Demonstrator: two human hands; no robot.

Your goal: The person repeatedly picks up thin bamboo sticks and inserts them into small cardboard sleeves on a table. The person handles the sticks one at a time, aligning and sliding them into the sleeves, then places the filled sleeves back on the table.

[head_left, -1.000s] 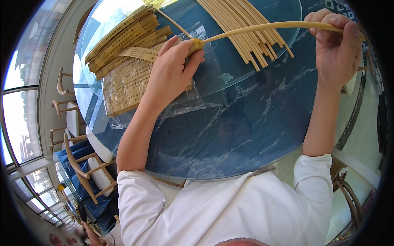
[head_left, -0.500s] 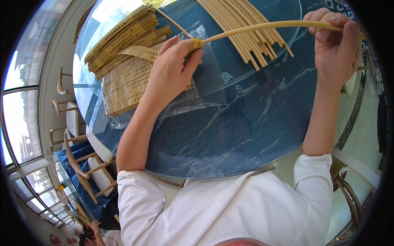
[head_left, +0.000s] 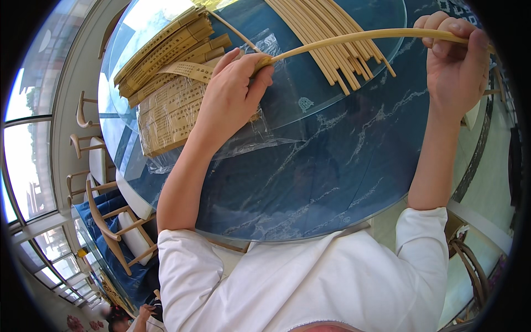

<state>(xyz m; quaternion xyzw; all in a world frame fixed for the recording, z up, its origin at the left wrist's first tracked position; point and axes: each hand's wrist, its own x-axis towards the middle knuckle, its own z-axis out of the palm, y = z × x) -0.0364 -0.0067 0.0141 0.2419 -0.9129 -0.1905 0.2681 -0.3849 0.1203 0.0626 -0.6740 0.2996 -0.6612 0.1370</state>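
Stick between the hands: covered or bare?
Bare where visible: the stick shows plain tan from left hand to right hand; inside grips, cannot tell.

Wooden chair [head_left: 136, 238] beside blue cloth [head_left: 115, 266]; window [head_left: 30, 171] at far left.

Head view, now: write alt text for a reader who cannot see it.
A person's left hand and right hand hold a long pale stick, which looks bowed in the fisheye view, over a blue marbled table. More pale sticks lie beneath and beyond it; brown printed packets, some in clear plastic, lie at the left.
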